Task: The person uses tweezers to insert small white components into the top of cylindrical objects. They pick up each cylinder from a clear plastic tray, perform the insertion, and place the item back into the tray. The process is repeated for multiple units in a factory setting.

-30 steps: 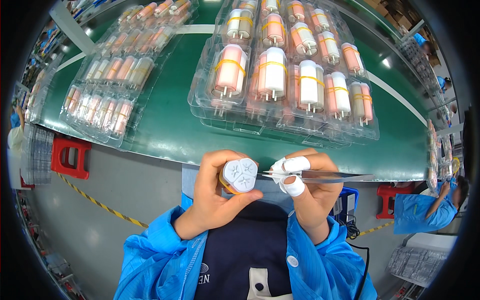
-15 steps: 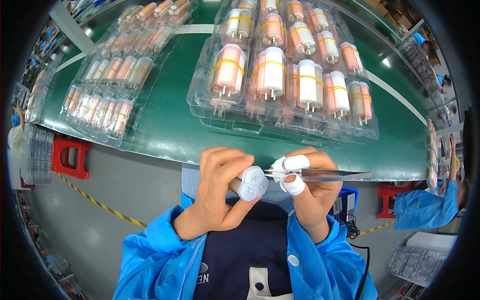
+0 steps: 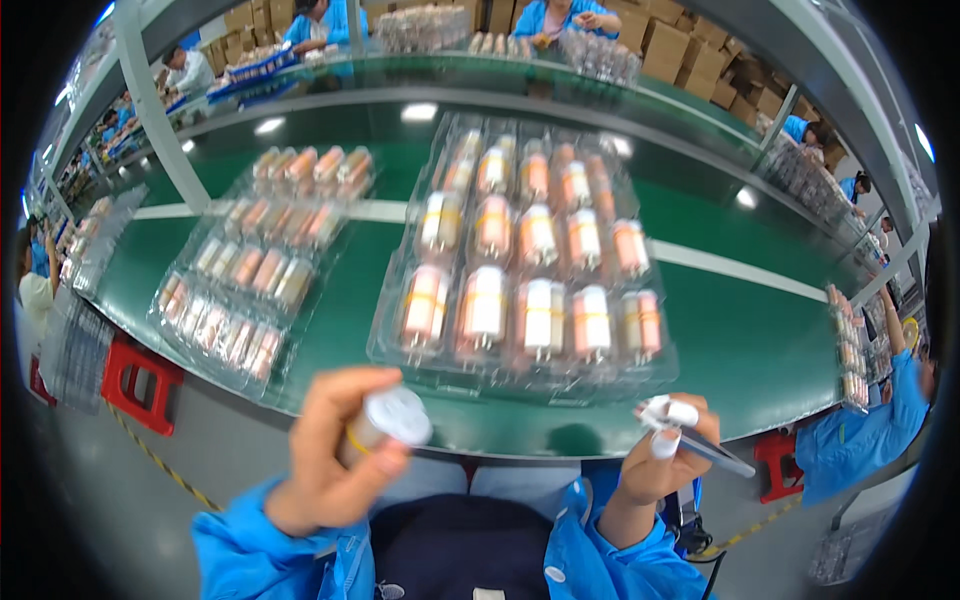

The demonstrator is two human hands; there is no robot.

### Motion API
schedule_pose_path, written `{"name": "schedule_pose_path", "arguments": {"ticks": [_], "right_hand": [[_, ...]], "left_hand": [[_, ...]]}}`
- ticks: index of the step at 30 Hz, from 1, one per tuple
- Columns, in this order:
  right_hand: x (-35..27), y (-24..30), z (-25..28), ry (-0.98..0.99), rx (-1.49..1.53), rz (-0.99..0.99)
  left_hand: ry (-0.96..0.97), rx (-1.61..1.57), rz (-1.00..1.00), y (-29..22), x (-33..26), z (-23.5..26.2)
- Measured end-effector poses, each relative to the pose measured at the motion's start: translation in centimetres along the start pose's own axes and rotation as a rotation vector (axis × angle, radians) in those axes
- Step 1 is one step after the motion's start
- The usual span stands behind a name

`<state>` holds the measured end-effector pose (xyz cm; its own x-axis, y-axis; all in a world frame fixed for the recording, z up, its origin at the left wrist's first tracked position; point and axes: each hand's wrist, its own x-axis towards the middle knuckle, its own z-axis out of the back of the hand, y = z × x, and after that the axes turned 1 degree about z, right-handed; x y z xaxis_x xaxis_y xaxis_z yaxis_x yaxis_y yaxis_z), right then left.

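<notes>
My left hand [image 3: 325, 455] is closed round a bundle of small cylinders [image 3: 395, 418], its pale round end turned up toward me and a yellow band round its side. In my right hand [image 3: 650, 470], with white wraps on the fingertips, metal tweezers [image 3: 722, 456] are gripped, their shank pointing out to the right. A small white piece [image 3: 652, 408] shows at the fingertips; I cannot tell what it is. Beyond both hands lies a clear plastic tray [image 3: 520, 385] holding several banded bundles of white, pink and grey cylinders [image 3: 485, 305], with pins at their near ends.
Another clear tray [image 3: 240, 375] of cylinders lies to the left on the green work surface [image 3: 340, 330]. Red stools [image 3: 145, 385] stand at both sides below the edge. A metal post [image 3: 160, 120] rises at the left. Co-workers in blue sit across and at the right.
My view has tilted up, showing the far line and people. My hands have moved apart: the left with its bundle to the left, the right with the tweezers to the right, away from the bundle's end.
</notes>
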<state>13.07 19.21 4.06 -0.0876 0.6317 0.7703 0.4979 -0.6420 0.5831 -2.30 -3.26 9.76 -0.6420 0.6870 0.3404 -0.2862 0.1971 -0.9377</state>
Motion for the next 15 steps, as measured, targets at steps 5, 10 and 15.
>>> {"name": "schedule_pose_path", "arguments": {"ticks": [5,10,15], "right_hand": [[0.6,-3.3,5.0,-0.244,-0.040,-0.247],[-0.9,-4.8,6.4,-0.367,0.101,-0.330],[-1.0,-4.6,6.8,-0.313,0.144,-0.383]], "left_hand": [[0.307,-0.047,0.193,-4.5,12.8,-0.6],[0.329,0.442,0.088,0.9,24.0,-6.8],[0.271,1.025,-0.096,4.8,30.2,-15.5]]}}
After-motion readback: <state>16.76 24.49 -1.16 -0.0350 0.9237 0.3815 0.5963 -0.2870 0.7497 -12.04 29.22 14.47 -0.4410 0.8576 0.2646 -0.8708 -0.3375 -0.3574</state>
